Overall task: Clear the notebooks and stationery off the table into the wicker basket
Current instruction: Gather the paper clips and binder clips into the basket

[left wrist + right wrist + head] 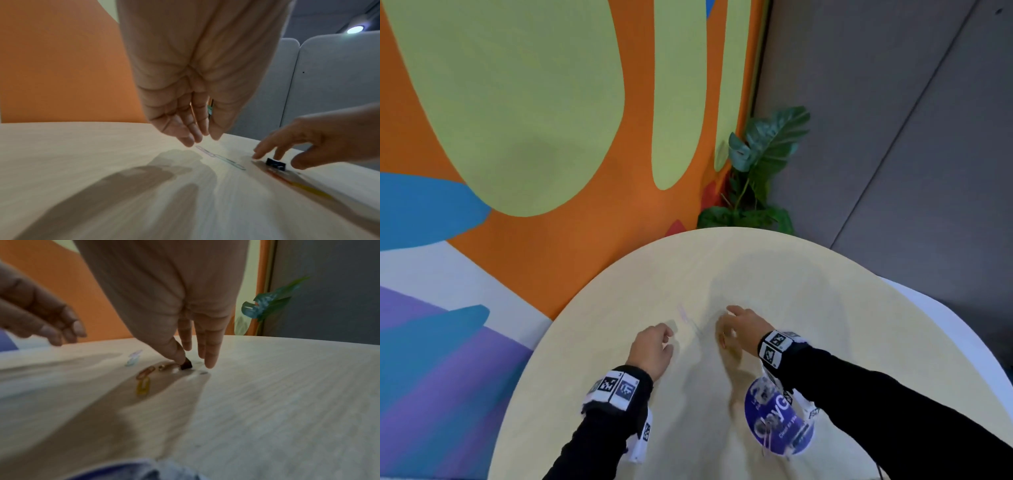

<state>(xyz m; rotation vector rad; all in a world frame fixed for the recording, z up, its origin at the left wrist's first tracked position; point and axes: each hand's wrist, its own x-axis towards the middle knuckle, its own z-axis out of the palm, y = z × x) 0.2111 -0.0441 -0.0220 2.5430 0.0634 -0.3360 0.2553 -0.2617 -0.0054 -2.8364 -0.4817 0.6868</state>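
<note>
Left wrist view is showing pale paper clips (221, 158) lying flat on the table (859, 325): sliding them together before pinching is looking wisest. The left hand (652, 349) is hovering just above them, fingers loosely curved, holding nothing. The right hand (743, 329) is reaching down onto the black binder clip (275, 164), thumb tip touching it, fingers nearly straight, not yet gripping. No wicker basket is showing.

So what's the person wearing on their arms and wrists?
Long black sleeves cover both arms. Each wrist has a black band with white tags printed in black-and-white square patterns. The left hand and right hand are bare, no gloves.
</note>
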